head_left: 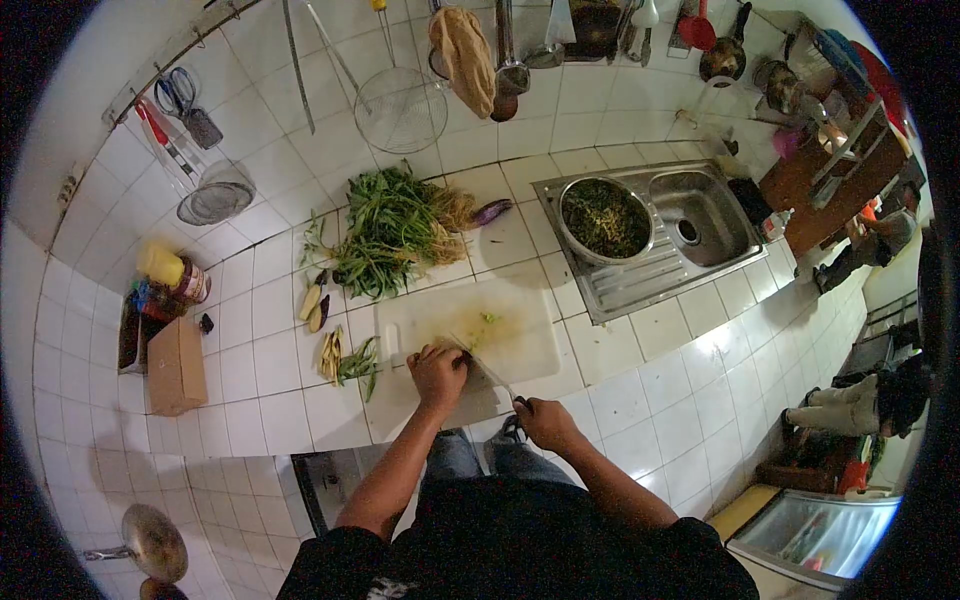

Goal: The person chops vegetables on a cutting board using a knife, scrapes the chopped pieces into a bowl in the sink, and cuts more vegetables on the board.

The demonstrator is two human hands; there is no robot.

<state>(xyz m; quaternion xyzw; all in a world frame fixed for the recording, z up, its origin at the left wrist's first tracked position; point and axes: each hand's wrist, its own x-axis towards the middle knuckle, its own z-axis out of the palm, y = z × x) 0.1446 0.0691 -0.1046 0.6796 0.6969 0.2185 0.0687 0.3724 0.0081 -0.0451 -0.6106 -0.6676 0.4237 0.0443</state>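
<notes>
One knife (485, 369) is being held by the right hand (547, 424), a dark piece (462, 358) by the left hand (438, 376), scraps (488, 318) apparently cut, greens (385, 225) uncut.

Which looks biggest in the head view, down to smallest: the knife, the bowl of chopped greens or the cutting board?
1. cutting board
2. bowl of chopped greens
3. knife, thin and partly covered by the right hand

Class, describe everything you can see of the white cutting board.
The cutting board is a pale, roughly rectangular slab that looks like plastic, with what seems a handle slot at its left end. Yellowish-brown stains and a few green scraps mark its surface. It lies flat on the tiled counter, left of the sink. The left grip and knife are over it; contact is unclear.
</notes>
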